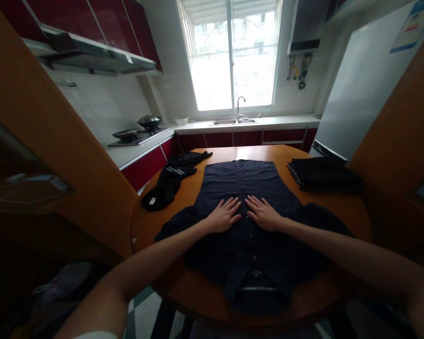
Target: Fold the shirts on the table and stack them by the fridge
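Observation:
A dark navy button-up shirt (247, 188) lies spread front-up on a round wooden table (342, 207), collar toward me and sleeves out to both sides. My left hand (223, 215) rests flat on the shirt's middle, fingers stretched out. My right hand (265, 213) lies flat beside it, fingers spread, just right of the button line. Neither hand holds anything.
A black garment with white stripes (169, 181) lies crumpled at the table's left. A folded dark stack (321, 174) sits at the right. Beyond are a kitchen counter with sink (235, 121), a stove with pans (137, 132), a window, and a white fridge (363, 84).

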Demonstrator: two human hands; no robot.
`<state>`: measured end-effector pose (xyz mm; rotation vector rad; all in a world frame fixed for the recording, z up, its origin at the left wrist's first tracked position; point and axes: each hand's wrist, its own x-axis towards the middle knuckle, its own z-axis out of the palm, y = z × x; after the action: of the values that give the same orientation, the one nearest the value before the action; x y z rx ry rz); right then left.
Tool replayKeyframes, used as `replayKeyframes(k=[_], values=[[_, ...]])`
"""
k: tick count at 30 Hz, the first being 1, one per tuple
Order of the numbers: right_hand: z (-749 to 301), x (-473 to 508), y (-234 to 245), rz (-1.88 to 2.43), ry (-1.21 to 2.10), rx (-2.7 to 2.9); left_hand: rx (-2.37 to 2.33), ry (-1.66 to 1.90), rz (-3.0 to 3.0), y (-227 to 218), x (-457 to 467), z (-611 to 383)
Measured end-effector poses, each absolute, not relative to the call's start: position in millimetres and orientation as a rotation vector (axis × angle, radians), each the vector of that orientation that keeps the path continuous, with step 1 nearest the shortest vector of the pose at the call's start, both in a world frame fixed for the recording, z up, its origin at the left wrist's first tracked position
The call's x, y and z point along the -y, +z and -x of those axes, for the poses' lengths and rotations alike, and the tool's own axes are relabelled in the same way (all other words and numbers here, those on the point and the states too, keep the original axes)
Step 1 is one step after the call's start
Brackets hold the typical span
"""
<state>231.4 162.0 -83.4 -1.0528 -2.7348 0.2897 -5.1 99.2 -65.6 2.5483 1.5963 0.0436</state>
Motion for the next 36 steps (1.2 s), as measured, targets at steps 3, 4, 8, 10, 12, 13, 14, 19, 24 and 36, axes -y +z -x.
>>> replayKeyframes(k=[3, 4, 8, 10, 12, 13, 14, 19, 24, 36], values=[[-267, -165, -85, 1.181, 0.21, 2.676, -1.689, 0.047, -2.468, -57, -84, 32], [-280, -166, -84, 1.239, 0.192, 2.647, -1.701, 0.053, -2.442, -52, -78, 40], [-307, -140, -74, 1.215, 0.173, 2.618, -1.451, 0.133, -2.437, -35, -41, 44], [-309, -109, -71, 1.031, 0.272, 2.678, -1.218, 0.147, -2.495, -30, -13, 30], [-313, -75, -69, 0.851, 0.398, 2.734, -1.069, 0.129, -2.555, -28, 14, 18], [-316, -60, -69, 0.795, 0.439, 2.747, -1.048, 0.122, -2.575, -28, 27, 15], [-320, -45, -70, 0.769, 0.463, 2.747, -1.054, 0.122, -2.588, -28, 39, 14], [-352, -4, -67, 0.761, 0.498, 2.699, -1.092, 0.149, -2.595, -27, 78, 24], [-365, 7, -68, 0.6, 0.439, 2.692, -1.069, 0.273, -2.748, -32, 89, 18], [-365, 11, -70, 0.459, 0.347, 2.588, -1.142, 0.942, -2.688, -43, 103, 0]])
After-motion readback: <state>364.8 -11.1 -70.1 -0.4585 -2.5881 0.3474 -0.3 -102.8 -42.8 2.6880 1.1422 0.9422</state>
